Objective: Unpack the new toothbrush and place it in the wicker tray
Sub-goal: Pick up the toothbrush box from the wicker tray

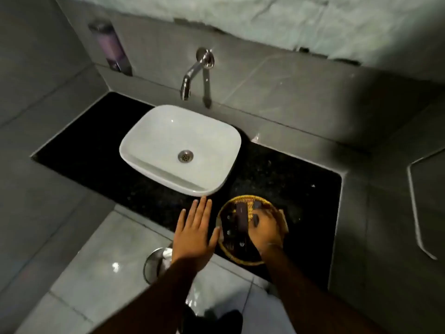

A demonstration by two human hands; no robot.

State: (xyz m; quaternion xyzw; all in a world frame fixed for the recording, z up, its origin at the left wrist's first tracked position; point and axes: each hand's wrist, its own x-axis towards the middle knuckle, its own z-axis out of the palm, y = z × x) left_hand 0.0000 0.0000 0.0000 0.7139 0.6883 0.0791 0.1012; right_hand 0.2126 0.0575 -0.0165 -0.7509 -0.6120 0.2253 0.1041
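Observation:
A round wicker tray (240,260) sits on the black counter at the front, right of the basin. Inside lie several small dark packets and one long dark box (241,216). I cannot make out a toothbrush among them. My right hand (266,231) is inside the tray on its right half, fingers bent down over a small dark item (255,220). Whether it grips that item is unclear. My left hand (195,232) lies flat with fingers spread over the counter's front edge, its thumb against the tray's left rim, holding nothing.
A white basin (134,133) stands on the black counter (301,184), with a chrome wall spout (190,75) above it. A soap dispenser (109,47) hangs on the left wall. A metal bin (154,263) stands on the tiled floor below the counter's edge.

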